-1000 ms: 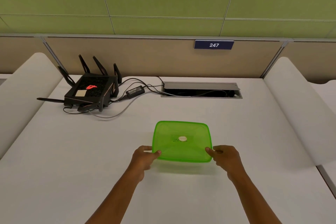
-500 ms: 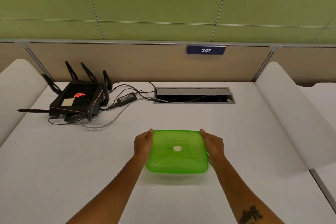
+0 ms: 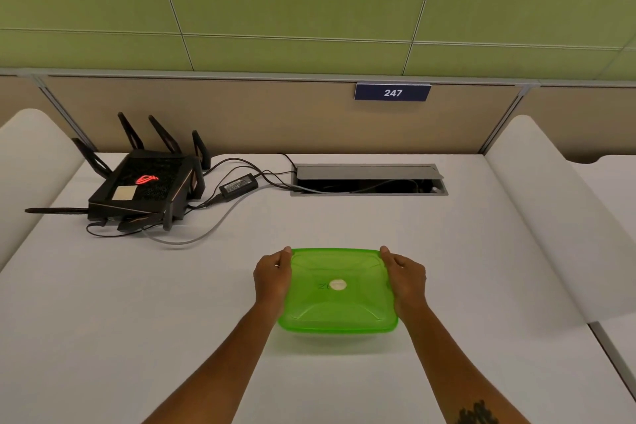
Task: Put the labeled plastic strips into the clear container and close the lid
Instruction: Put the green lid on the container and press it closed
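The container [image 3: 339, 334] sits on the near middle of the table [image 3: 447, 251], green lid [image 3: 337, 289] on top, directly between both hands, equally close. Its long axis runs left to right. Left hand [image 3: 273, 277] and right hand [image 3: 406, 277] curl part-closed over the lid's far corners, pressing its side edges. No strips visible.

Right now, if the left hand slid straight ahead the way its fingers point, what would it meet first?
The left hand points away along the green lid edge. Ahead is bare table, then probably the grey cable or the cable tray; depth is unclear.
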Tool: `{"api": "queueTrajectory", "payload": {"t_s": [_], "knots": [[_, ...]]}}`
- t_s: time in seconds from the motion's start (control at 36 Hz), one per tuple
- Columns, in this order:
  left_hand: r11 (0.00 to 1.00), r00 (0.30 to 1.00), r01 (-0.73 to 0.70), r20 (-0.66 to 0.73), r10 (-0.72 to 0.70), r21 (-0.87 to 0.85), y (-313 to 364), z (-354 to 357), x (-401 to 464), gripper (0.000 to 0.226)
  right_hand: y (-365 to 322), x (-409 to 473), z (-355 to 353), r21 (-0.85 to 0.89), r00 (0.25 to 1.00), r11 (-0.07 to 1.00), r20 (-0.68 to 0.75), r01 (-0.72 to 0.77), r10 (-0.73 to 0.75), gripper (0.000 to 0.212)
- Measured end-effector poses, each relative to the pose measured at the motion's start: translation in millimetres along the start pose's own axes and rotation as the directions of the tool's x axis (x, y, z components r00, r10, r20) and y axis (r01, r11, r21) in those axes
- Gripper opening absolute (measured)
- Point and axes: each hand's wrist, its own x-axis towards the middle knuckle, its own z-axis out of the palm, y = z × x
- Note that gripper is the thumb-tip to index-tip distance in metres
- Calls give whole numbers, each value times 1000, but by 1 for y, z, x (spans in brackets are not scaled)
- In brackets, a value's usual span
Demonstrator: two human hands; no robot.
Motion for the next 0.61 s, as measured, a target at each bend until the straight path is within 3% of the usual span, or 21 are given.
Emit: {"api": "queueTrajectory", "payload": {"t_s": [0.06,0.17,0.22,0.36,0.61], "knots": [[1000,1000,11,23,-11,-23,1,-4,-5,53,3,-4,-3,-41,1000,999,0,29,-29,49],[1000,998,2,64,-3,30,-8,-15,-20,36,13,-22,-12,-99,996,992,-31,77,-80,29],[999,996,-6,86,2,48,-17,-22,-33,26,21,-34,-19,-130,997,989,-6,70,-71,28],[999,995,-28,97,25,30,-34,-38,-73,26,40,-64,-47,-147,996,989,89,36,-23,27],[920,971,228,146,-190,-318,-43,-46,-107,22,52,-80,-72,70,975,994,212,-85,68,25]]}}
